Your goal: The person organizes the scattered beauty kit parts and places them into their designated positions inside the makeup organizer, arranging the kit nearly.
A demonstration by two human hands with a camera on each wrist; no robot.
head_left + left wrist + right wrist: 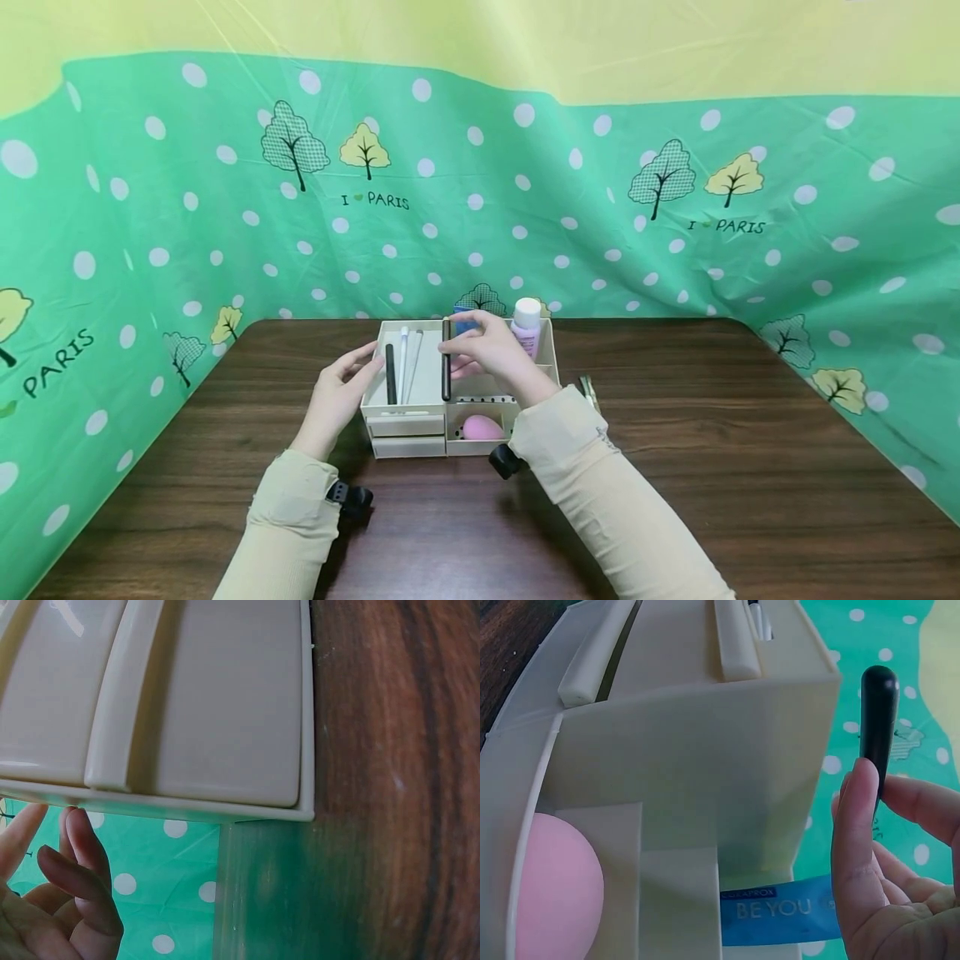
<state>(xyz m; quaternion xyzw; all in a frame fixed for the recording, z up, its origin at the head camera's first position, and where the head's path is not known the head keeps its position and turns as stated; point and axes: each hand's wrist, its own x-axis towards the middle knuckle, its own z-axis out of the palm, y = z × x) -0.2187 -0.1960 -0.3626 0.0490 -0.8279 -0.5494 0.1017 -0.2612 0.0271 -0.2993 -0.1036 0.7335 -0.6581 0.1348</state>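
An off-white desktop organizer (408, 447) with drawers and open compartments stands on the table. Between thumb and fingers, my right hand (487, 346) pinches a slim black stick with a rounded end (879, 712), upright over the organizer's middle divider. The fingertips of my left hand (341, 396) rest at the organizer's left side, fingers loosely bent. In the left top compartment lie another black stick (390, 375) and slim white sticks (403, 362). Behind my right hand sits a blue tube (780, 911) lettered "BE YOU". A pink egg-shaped sponge (482, 428) lies in the lower right compartment.
A lilac bottle with a white cap (527, 321) stands in the organizer's back right part. Beside the organizer's right side is a small greenish item (589, 392), partly behind my sleeve. A green patterned cloth (525, 208) hangs behind the dark wooden table (712, 450).
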